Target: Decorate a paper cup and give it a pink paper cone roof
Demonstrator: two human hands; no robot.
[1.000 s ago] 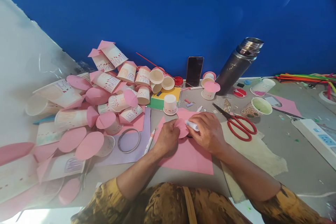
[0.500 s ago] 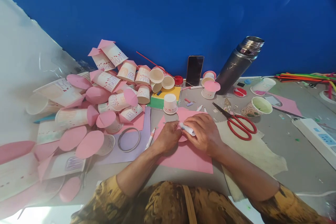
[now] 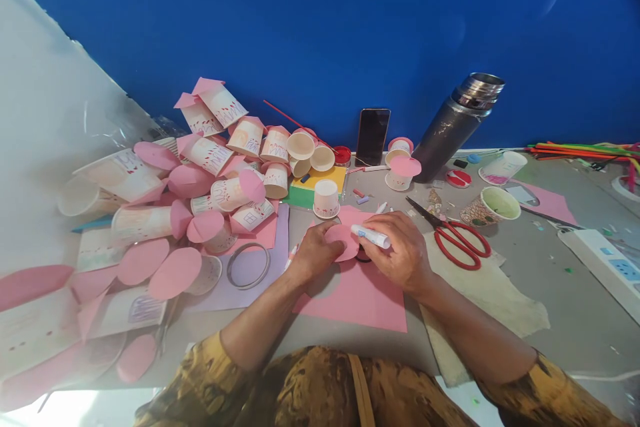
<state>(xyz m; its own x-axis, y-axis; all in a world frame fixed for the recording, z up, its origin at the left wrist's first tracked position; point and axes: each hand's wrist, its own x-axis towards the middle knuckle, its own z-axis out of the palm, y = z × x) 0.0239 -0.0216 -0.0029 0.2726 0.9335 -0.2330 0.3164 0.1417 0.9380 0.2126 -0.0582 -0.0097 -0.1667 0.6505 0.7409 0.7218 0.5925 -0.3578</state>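
Between the thumb and fingers of my left hand (image 3: 319, 252) is a round pink paper disc (image 3: 344, 245). My right hand (image 3: 403, 250) grips a white glue stick (image 3: 371, 236) with blue print, its left end close to the disc's right edge. Both hands are over a pink paper sheet (image 3: 370, 303) with pieces cut out of it. A white paper cup (image 3: 326, 198) with red marks stands upside down just beyond my hands. To the right of my right hand lie red-handled scissors (image 3: 463, 245).
Decorated paper cups (image 3: 150, 220) with pink paper tops pile up at left. A tape roll (image 3: 249, 267) rests on purple paper. Behind stand a phone (image 3: 373, 137) and a dark flask (image 3: 453, 130). A patterned cup (image 3: 490, 207) and a power strip (image 3: 607, 257) are at right.
My hands have moved apart slightly. The pink disc, mostly hidden before, now shows flat in my left hand, and the glue stick has shifted right and turned.
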